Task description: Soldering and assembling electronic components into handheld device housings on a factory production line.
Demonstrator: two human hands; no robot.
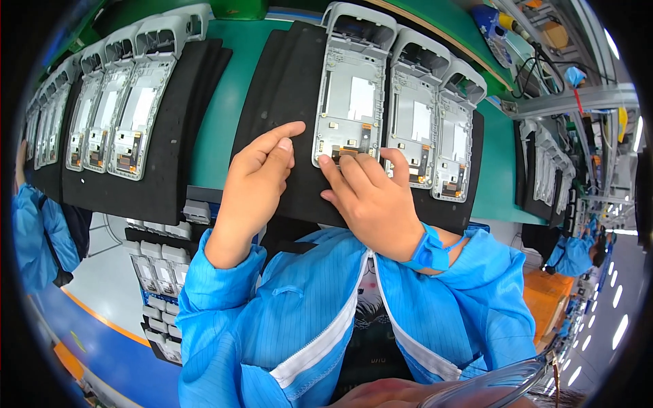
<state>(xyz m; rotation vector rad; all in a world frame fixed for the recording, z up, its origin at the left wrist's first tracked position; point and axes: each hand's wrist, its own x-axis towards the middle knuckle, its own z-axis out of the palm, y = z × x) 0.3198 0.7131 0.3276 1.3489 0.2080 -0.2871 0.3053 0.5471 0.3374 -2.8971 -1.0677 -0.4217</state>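
In front of me, several pale grey plastic handheld-device housings, each with an arched hollow far end, lie in a row on a black foam mat [279,88]. My right hand [377,197] is over the near end of the leftmost housing [338,92]. Its fingers are bent and apart, tips on the dark flex cable [365,139] and the rim; the fingertips partly cover that end. My left hand [255,180] hovers left of this housing with the index finger stretched out. Its thumb presses against the curled fingers; anything between them is hidden. Right of it lie a middle housing [413,109] and another housing [454,136].
More housings [139,102] lie on black mats at the left of the green tabletop [224,88]. Below the table edge at left stand stacked grey parts [160,268]. Other people in blue workwear are at the far left [44,228] and right [573,255].
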